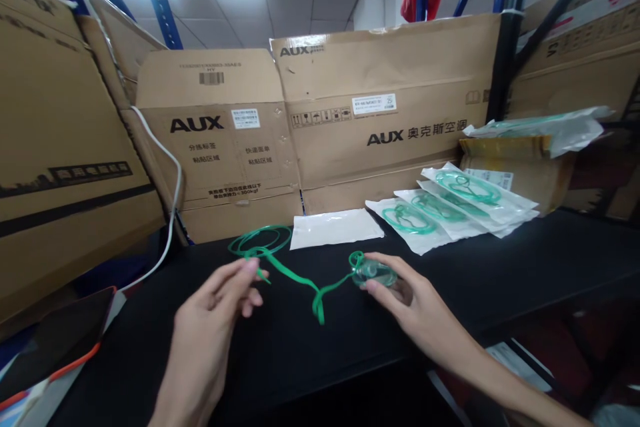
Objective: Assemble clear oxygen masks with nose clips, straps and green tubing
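Observation:
My right hand [400,287] grips a small, clear greenish plastic piece, perhaps an oxygen mask [379,272], between thumb and fingers just above the black tabletop. From it a green strap [295,276] runs leftward, with a knot-like loop hanging at its middle. My left hand [227,294] pinches the strap's other end, and a short tip of it sticks out past the fingers. Behind the left hand lies a coil of thin green tubing [265,240], partly overlapped by the strap. A flat white packet [335,228] rests on the table beyond both hands.
Several clear-and-white pouches with green tubing [410,219] overlap at the right. Another pouch [545,126] tops a small cardboard box [520,167]. AUX cardboard panels [225,154] stand along the back. At left are a white cable [175,194] and an orange-edged device [60,340].

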Demonstrator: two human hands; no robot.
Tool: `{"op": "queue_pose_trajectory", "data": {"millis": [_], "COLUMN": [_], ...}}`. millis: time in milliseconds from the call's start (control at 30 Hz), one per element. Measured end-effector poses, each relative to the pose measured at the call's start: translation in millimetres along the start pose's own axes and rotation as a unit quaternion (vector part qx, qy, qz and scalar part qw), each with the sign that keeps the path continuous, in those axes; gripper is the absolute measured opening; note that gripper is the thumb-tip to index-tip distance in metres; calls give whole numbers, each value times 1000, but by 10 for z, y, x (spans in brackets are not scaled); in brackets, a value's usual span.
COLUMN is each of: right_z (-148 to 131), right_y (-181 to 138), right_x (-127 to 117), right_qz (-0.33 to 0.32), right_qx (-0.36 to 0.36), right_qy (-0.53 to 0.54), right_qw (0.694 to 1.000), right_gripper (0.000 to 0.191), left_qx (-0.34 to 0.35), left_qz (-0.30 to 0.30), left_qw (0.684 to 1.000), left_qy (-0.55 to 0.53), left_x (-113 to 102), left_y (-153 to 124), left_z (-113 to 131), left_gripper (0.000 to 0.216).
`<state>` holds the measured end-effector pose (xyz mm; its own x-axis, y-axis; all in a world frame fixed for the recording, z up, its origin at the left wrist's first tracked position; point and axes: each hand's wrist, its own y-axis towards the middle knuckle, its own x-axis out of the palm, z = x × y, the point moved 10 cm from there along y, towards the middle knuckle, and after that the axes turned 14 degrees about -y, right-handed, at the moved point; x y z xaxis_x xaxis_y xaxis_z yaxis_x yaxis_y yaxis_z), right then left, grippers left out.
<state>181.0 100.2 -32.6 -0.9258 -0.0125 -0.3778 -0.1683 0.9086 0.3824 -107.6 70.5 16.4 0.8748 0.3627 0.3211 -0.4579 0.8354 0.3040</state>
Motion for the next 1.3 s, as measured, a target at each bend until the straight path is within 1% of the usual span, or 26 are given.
{"op": "queue_pose_trajectory", "data": {"millis": [67, 100, 133, 167, 233, 300, 367, 400, 467, 567, 700, 900, 1067, 1200, 1300], "right_z": [81, 92, 90, 81, 68, 53, 27, 11, -17, -51, -87, -141, -148, -154, -162], "right_y": [9, 12, 15, 16, 13, 6, 3, 2, 0, -14, -37, -50, -67, -68, -63], "right_x": [-19, -14, 3, 25, 82, 123, 126, 118, 108, 125, 163, 181, 199, 204, 200], "right_qz": [15, 15, 8, -2, -32, -57, -63, -61, -58, -66, -85, -94, -106, -110, -109], "right_qx": [17, 16, 13, 10, 15, 21, 17, 11, -3, -20, -28, -44, -49, -55, -56], "right_qy": [38, 46, 48, 44, 26, 11, -4, -13, -27, -27, -13, -13, -5, -11, -10], "right_qw": [999, 999, 999, 999, 999, 998, 998, 998, 998, 997, 996, 994, 993, 992, 992], "right_gripper": [43, 45, 45, 45, 42, 40, 36, 34, 31, 29, 25, 24, 25, 27, 25], "left_qx": [-12, -24, -34, -47, -75, -113, -156, -170, -177, -163, -150, -131, -153, -181, -183], "left_qz": [89, 120, 137, 136, 101, 27, -51, -80, -107, -108, -101, -120, -131, -165, -175], "left_qw": [989, 981, 975, 974, 977, 980, 975, 972, 971, 976, 981, 983, 979, 969, 967], "left_qy": [-116, -151, -170, -176, -172, -162, -148, -140, -122, -95, -74, -38, -33, -40, -36], "left_x": [-173, -220, -234, -209, -75, 158, 407, 506, 624, 678, 680, 700, 689, 722, 724], "left_y": [23, 19, 6, -13, -81, -199, -361, -439, -550, -608, -608, -607, -590, -573, -568], "left_z": [50, 47, 35, 8, -89, -241, -409, -471, -537, -546, -538, -509, -580, -688, -720], "left_gripper": [4, 4, 11, 14, 12, 11, 24, 30, 35, 37, 40, 35, 39, 43, 42]}}
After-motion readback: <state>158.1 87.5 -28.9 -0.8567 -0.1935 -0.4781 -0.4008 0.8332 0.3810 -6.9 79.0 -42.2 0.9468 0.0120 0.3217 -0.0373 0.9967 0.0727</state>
